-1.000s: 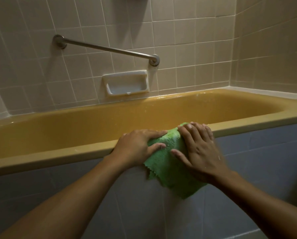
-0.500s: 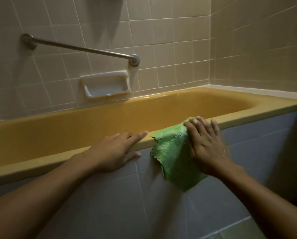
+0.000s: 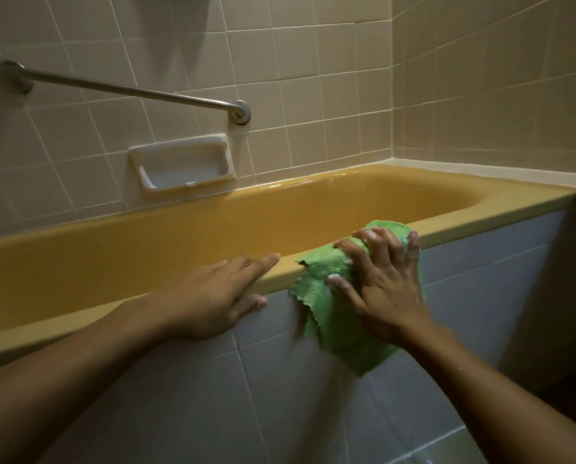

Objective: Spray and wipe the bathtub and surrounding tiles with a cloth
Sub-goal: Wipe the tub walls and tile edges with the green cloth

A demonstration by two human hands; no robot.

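- Two bare hands are at the near rim of the yellow bathtub (image 3: 480,212).
- Right hand (image 3: 383,289): fingers bent and spread, curled over a green cloth (image 3: 323,272) and gripping it against the rim.
- The cloth lies draped over the near rim, right of centre; its lower part hangs against the grey front panel tiles (image 3: 179,396).
- Left hand (image 3: 213,296): fingers straight and together, flat on the rim just left of the cloth, holding nothing; thumb against the panel below the rim.
- Beige wall tiles (image 3: 313,95) carry a slanted metal grab bar (image 3: 129,90) and, below it, a white recessed soap dish (image 3: 183,165).
- Wet sheen shows on the far rim.
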